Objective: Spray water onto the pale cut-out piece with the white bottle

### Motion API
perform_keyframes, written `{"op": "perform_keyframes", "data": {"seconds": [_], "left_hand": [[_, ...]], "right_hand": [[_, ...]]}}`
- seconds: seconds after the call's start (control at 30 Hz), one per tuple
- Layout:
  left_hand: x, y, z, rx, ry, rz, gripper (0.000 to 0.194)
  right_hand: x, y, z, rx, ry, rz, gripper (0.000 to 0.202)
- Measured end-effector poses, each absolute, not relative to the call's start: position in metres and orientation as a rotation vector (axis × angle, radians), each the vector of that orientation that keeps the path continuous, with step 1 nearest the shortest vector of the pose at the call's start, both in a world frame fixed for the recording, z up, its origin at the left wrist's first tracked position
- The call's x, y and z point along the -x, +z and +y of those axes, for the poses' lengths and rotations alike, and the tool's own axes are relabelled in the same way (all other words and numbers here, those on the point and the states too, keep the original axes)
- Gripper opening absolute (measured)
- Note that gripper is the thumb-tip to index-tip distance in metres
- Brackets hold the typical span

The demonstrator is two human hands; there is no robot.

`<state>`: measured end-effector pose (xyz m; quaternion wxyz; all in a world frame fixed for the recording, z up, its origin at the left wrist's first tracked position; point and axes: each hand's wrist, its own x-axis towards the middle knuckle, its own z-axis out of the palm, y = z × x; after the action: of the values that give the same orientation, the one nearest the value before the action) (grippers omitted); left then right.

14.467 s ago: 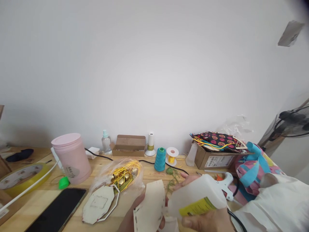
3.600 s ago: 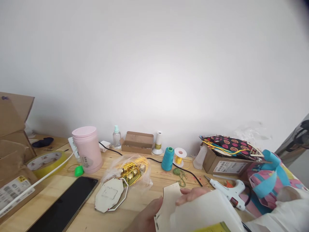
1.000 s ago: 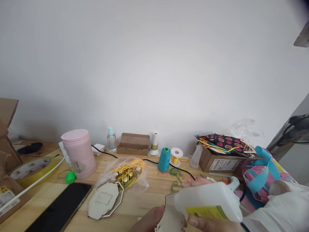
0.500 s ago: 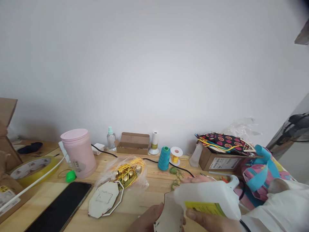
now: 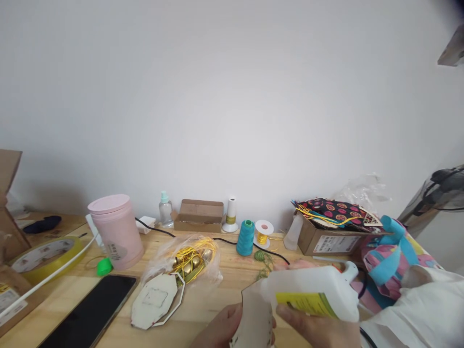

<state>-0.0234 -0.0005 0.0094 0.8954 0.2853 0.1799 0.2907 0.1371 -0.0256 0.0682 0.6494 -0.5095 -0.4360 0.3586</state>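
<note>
At the bottom edge my left hand (image 5: 221, 331) grips a pale, flat cut-out piece (image 5: 255, 316) with small holes along its rim, held upright. My right hand (image 5: 319, 328) is wrapped round a white squeeze bottle with a yellow label (image 5: 308, 295). The bottle lies tipped on its side, its front end against the top of the cut-out piece. A white sleeve (image 5: 413, 314) covers my right arm. Both hands are partly cut off by the frame.
On the wooden table (image 5: 221, 270) lie a black phone (image 5: 92, 311), a ten-sided cut-out (image 5: 155, 302), a plastic bag of gold bells (image 5: 190, 258), a pink cup (image 5: 116, 232), yellow tape (image 5: 43, 253), a teal thread spool (image 5: 245, 238) and a cardboard box of fabric (image 5: 333, 227).
The bottle and the cut-out piece have risen slightly and shifted a little right. The view has drifted a bit; the things on the table lie as before.
</note>
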Motion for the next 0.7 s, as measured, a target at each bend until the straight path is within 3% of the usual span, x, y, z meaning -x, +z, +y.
{"op": "perform_keyframes", "data": {"seconds": [0.1,0.23,0.37,0.53,0.7], "left_hand": [[0.023,0.008,-0.002,-0.574,0.573,0.366,0.056],[0.025,0.008,0.0,-0.603,0.627,0.414,0.047],[0.024,0.005,0.006,-0.733,0.617,0.356,0.057],[0.024,-0.001,0.004,-0.671,0.655,0.264,0.054],[0.046,0.006,0.01,-0.426,0.792,-0.004,0.044]], "right_hand": [[-0.137,0.072,-0.026,1.207,0.757,-0.946,0.038],[-0.137,0.077,-0.025,1.23,0.765,-0.954,0.041],[-0.139,0.079,-0.023,1.215,0.748,-0.865,0.042],[-0.146,0.071,-0.016,1.084,0.866,-0.831,0.056],[-0.164,0.065,0.003,0.867,1.052,-0.592,0.039]]}}
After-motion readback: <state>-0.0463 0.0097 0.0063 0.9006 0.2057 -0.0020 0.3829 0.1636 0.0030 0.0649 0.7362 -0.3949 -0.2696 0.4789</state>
